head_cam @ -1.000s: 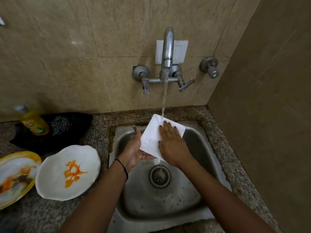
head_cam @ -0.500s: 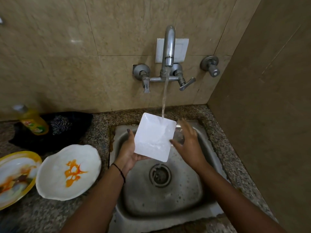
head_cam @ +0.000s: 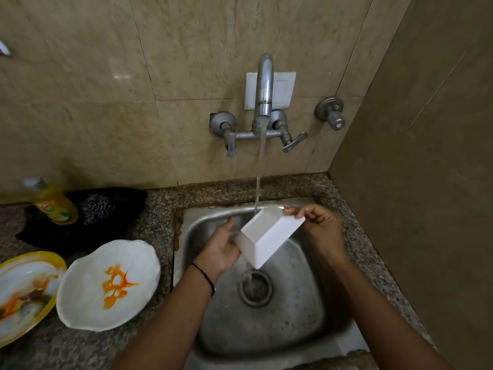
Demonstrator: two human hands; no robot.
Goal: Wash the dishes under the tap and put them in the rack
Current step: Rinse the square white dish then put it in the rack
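A white square dish (head_cam: 269,235) is tipped over the steel sink (head_cam: 301,329), and water runs off its lower corner toward the drain (head_cam: 255,289). My right hand (head_cam: 318,228) grips its upper right edge. My left hand (head_cam: 222,247) supports its left side from below with the fingers curled. The tap (head_cam: 264,89) on the wall runs, and its stream lands on the dish's far rim. On the counter to the left lie a white bowl with orange stains (head_cam: 109,284) and a yellow-rimmed dirty plate (head_cam: 25,292). No rack is in view.
A yellow dish-soap bottle (head_cam: 52,204) and a steel scrubber (head_cam: 97,209) rest on a black cloth (head_cam: 125,201) at the back left of the speckled counter (head_cam: 160,225). A brown wall (head_cam: 416,182) closes off the right side. A separate valve (head_cam: 330,113) sits right of the tap.
The dish went from flat under my right palm to tilted on edge. My right hand left its face and took its upper right edge. Water now pours off it into the drain.
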